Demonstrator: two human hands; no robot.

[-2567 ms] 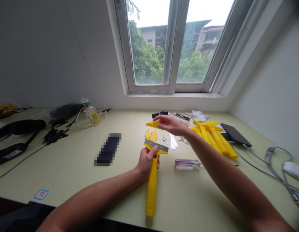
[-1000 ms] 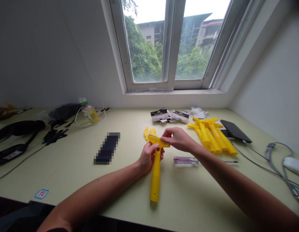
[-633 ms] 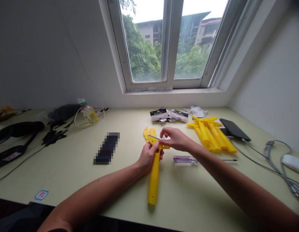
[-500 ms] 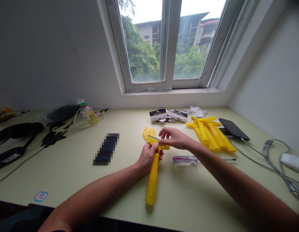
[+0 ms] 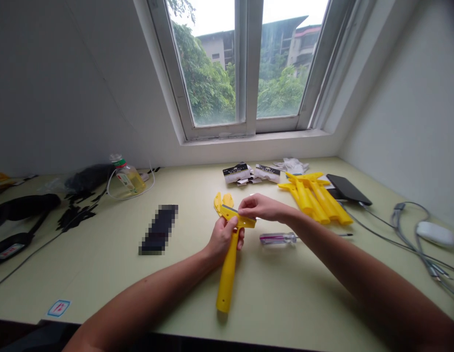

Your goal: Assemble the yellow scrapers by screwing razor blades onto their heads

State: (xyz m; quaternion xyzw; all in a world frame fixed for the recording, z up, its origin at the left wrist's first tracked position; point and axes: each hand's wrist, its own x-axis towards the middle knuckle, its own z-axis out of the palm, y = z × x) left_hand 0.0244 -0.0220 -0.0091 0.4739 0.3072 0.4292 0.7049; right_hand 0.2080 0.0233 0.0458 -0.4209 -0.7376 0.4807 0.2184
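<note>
A yellow scraper (image 5: 227, 274) with a long handle points toward me, its wide head at the far end. My left hand (image 5: 222, 239) is wrapped round the neck just under the head, thumb on top. Along the head's far edge runs a thin grey blade (image 5: 229, 209). My right hand (image 5: 258, 208) is closed in a pinch at the right end of that blade; whatever sits between its fingertips is hidden. Just beyond the head lie loose yellow plastic pieces (image 5: 227, 199). A screwdriver (image 5: 277, 238) with a clear and purple handle rests below my right forearm.
Several yellow scraper handles (image 5: 317, 198) are heaped at the right, beside a black phone-like slab (image 5: 349, 189) and grey cables (image 5: 406, 234). Black-and-white cards (image 5: 236, 173) lie near the window. Leftward are a blurred-out dark item (image 5: 159, 230), a bottle (image 5: 127, 177) and black headgear (image 5: 29, 205).
My right hand's fingers have come down and closed at the blade on the scraper head. My left hand keeps its grip. The whole view has shifted slightly.
</note>
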